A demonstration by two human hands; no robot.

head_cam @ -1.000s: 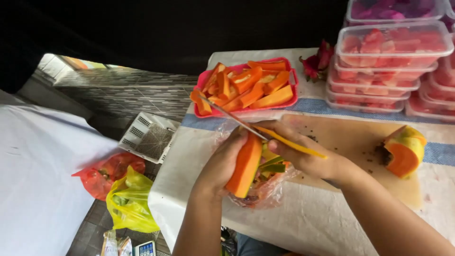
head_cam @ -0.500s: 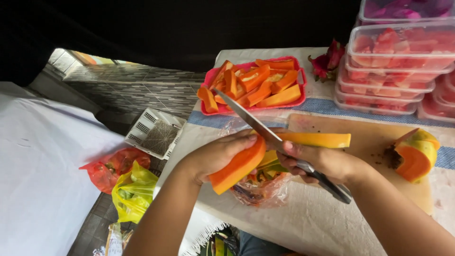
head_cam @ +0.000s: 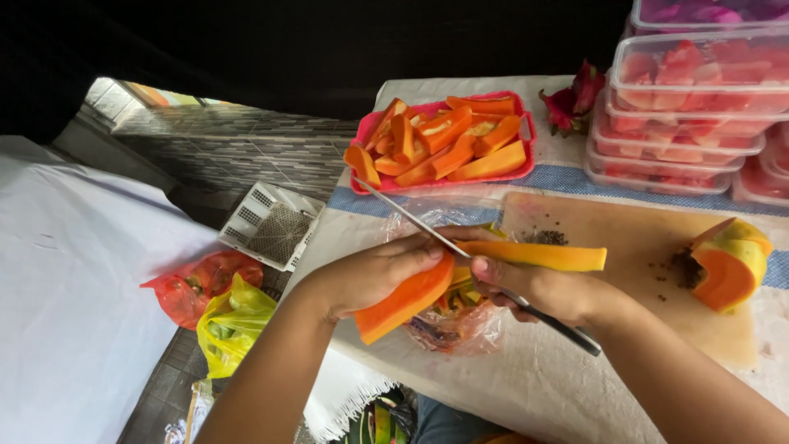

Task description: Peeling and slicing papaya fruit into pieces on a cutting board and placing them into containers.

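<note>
Your left hand grips an orange papaya slice, and your right hand is closed on the knife, above the plastic bag.

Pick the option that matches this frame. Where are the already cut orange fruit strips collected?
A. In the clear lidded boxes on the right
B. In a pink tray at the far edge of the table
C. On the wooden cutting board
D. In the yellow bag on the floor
B. The orange fruit strips lie piled in the pink tray, beyond the left hand and the right hand, which holds the knife.
</note>
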